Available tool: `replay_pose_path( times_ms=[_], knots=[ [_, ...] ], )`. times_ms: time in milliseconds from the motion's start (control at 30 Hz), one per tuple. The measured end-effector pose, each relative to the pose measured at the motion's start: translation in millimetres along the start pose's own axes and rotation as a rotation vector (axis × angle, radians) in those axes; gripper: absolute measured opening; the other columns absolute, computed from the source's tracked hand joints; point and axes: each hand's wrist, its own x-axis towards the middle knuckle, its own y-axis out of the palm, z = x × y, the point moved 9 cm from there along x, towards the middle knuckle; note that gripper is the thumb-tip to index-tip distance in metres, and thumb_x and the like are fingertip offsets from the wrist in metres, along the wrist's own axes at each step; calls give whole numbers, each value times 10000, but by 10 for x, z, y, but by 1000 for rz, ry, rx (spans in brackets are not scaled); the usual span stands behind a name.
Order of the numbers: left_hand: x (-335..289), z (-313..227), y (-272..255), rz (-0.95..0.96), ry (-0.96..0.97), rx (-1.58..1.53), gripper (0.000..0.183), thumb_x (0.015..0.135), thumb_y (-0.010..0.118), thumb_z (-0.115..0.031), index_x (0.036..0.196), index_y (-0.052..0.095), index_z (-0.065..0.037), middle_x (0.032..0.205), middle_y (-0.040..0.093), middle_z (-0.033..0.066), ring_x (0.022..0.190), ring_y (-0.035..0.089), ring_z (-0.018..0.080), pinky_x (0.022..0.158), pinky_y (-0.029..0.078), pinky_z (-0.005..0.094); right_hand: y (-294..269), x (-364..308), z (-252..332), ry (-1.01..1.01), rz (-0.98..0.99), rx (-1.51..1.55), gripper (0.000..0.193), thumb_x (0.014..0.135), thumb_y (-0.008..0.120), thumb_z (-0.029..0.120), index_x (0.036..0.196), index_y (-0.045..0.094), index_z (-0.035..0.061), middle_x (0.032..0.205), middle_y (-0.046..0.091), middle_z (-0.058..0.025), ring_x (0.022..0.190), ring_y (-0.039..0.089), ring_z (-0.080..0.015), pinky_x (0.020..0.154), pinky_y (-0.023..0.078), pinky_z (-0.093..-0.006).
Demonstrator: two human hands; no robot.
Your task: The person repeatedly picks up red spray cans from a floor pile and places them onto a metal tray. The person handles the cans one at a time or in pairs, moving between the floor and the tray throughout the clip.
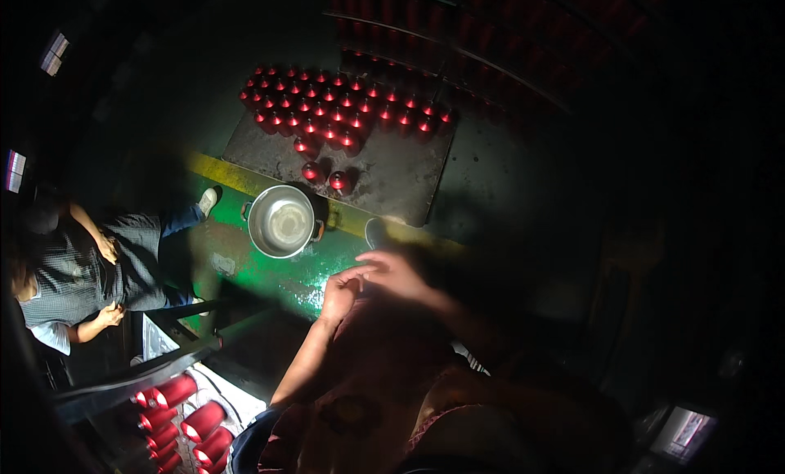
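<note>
My left hand (340,294) and my right hand (399,276) meet in front of my body, fingers touching or overlapping. The left index finger reaches toward the right hand while its other fingers are partly bent. On the right, the fingers are stretched out, slightly blurred. I see nothing held in either hand. Just beyond them, on the green floor, stands a wide metal pot (282,221) with two side handles, nothing distinct inside. Behind it, red cylinders (338,181) with shiny domed tops stand upright on a dark flat board (401,167), several of them packed in rows.
A yellow stripe (225,174) edges the green floor (245,276). To the left, a person in a checkered apron (135,257) faces the area. More red cylinders (203,422) lie in a white-lined holder at lower left, beside a dark bar. Dim racks of red cylinders (409,12) rise behind.
</note>
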Motion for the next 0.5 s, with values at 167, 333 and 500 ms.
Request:
replay_pose_path(
  times_ms=[167, 333, 500],
  knots=[
    [1564, -395, -255, -14, -66, -64, 340, 895, 485, 79, 1142, 693, -29, 838, 603, -33, 723, 496, 54, 645, 414, 188, -1270, 873, -640, 121, -145, -47, 522, 875, 710, 158, 1359, 532, 84, 1239, 578, -76, 1083, 561, -158, 913, 479, -323],
    [2886, -765, -597, 5, 112, 377, 455, 789, 527, 14, 1206, 673, -96, 1125, 688, 96, 1026, 636, 181, 903, 485, 306, -2493, 1158, -851, 196, -281, -519, 643, 830, 727, 142, 1420, 470, 158, 1421, 427, -135, 1241, 487, -268, 1007, 435, -403],
    [4362, -578, -703, 2, 328, 637, 559, 792, 639, -151, 1345, 560, -160, 1349, 528, 198, 1212, 523, 351, 1017, 425, 435, -3585, 1881, -1479, 256, -397, -839, 758, 685, 817, 200, 1380, 519, 247, 1445, 412, -162, 1286, 420, -384, 1074, 373, -468]
  ],
)
